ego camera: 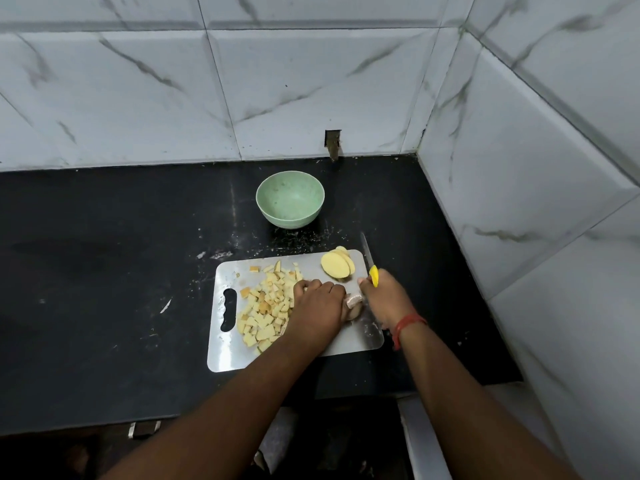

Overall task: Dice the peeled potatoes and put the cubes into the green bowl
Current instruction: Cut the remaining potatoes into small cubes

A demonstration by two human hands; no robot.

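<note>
Holding a potato piece (354,304) down on the cutting board (360,336), my left hand (318,303) is curling over it. My right hand (384,299) is gripping the yellow knife (373,276). Wet potato probably slips, so I am pressing its top.

Left hand (320,303) hides most of potato piece (354,304); right hand (386,299) covers knife handle (373,276).
</note>
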